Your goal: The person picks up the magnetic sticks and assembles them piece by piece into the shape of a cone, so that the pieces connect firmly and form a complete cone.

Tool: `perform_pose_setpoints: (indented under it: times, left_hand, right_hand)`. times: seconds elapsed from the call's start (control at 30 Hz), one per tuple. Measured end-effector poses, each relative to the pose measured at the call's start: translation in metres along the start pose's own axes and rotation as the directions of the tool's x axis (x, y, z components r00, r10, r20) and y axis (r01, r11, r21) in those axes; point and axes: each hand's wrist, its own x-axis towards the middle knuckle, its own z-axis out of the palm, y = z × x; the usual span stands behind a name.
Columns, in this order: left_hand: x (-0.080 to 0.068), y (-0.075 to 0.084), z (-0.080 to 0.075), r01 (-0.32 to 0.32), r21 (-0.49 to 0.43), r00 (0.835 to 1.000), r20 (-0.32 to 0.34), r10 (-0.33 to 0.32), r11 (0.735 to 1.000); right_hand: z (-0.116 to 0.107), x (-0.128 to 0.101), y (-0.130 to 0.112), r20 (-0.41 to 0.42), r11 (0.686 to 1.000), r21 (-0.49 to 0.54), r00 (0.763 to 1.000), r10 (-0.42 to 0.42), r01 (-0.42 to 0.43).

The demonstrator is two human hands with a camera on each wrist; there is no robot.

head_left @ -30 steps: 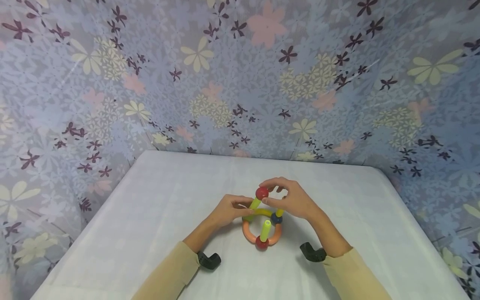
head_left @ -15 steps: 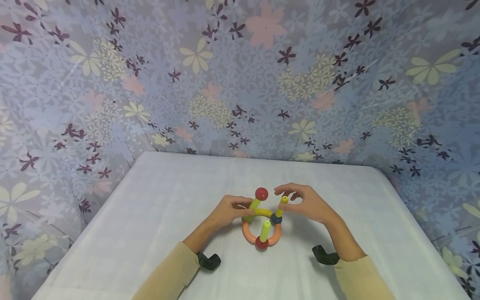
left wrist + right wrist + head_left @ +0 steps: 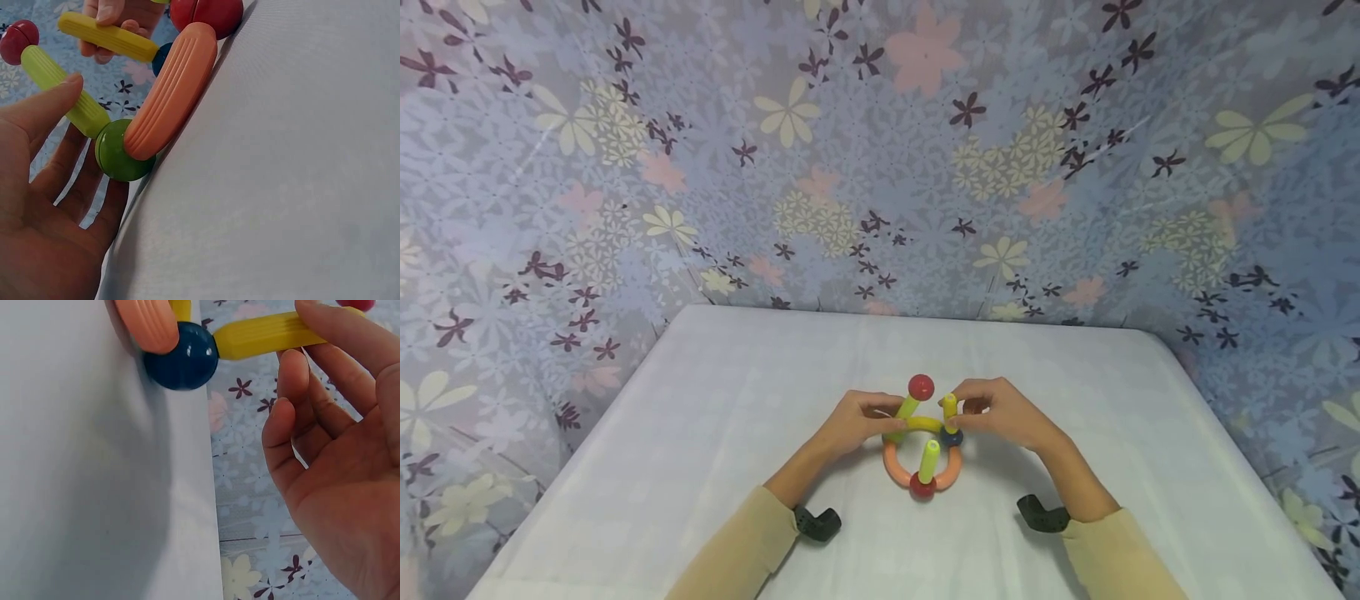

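A toy ring of curved orange rods (image 3: 892, 467) and a yellow curved rod (image 3: 925, 423), joined by balls, lies on the table. My left hand (image 3: 856, 421) grips the lime rod (image 3: 44, 72) that rises from the green ball (image 3: 122, 150); a red ball (image 3: 921, 387) caps this rod. With thumb and fingers my right hand (image 3: 1000, 414) pinches the yellow upright rod (image 3: 265, 335), whose lower end sits in the dark blue ball (image 3: 186, 357). A second lime rod (image 3: 929, 461) stands on the near red ball (image 3: 922, 486), its top bare.
The white-covered table (image 3: 760, 358) extends around the toy on all sides. Behind it hangs a flowered cloth (image 3: 880, 167). Dark wrist devices (image 3: 818, 524) jut inward from both wrists, near the tabletop.
My right hand has left the red ball on the far lime rod and moved onto the yellow upright rod, which now stands straighter. The left hand has kept its place.
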Motion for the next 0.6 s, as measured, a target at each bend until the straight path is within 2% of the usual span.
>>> perform_pose_setpoints:
  times: [0.4, 0.6]
  left_hand:
    - [0.0013, -0.0034, 0.0022, -0.003, 0.001, 1.000, -0.001, 0.003, 1.000]
    - [0.0014, -0.0001, 0.0026, -0.055, 0.004, 0.998, 0.034, 0.055, 0.998]
  right_hand:
    - [0.0082, 0.0022, -0.0002, -0.012, 0.998, -0.034, 0.998, -0.057, 0.056]
    - [0.0104, 0.0029, -0.0014, -0.013, 0.997, -0.060, 0.998, -0.058, 0.057]
